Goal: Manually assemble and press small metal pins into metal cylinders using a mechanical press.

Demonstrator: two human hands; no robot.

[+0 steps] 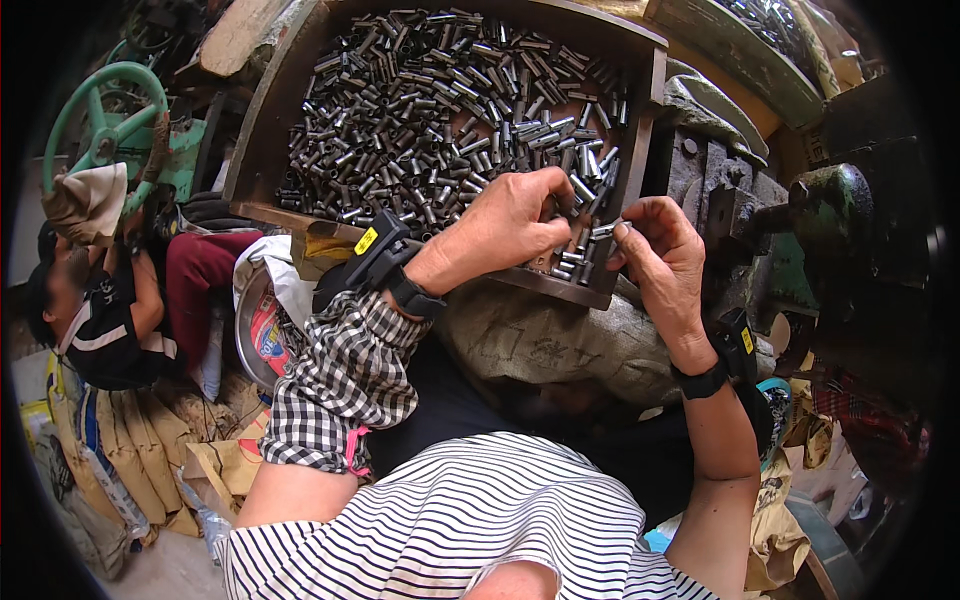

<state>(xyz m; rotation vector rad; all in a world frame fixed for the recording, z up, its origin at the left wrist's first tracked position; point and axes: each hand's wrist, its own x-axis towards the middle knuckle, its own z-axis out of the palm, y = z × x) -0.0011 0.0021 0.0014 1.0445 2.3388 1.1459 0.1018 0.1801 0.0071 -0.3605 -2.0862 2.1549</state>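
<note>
A wide wooden tray (643, 130) holds a heap of short metal tubes (400, 120), some dull and dark, others shiny. Over its near right part, my left hand (513, 228) is closed, fingers curled down among the tubes; what they pinch, if anything, is hidden. At the tray's right edge, my right hand (660, 255) pinches one shiny metal tube (602, 231) between thumb and fingers. A few bright tubes (568, 266) lie in the near right corner, just below my hands.
A dark, greasy machine (830, 210) stands close on the right. Sacking (560, 335) hangs below the tray. To the left are a metal basin (250, 325), a green handwheel (100, 140) and another person (110, 310) nearby. Stacked sacks (140, 450) lie at lower left.
</note>
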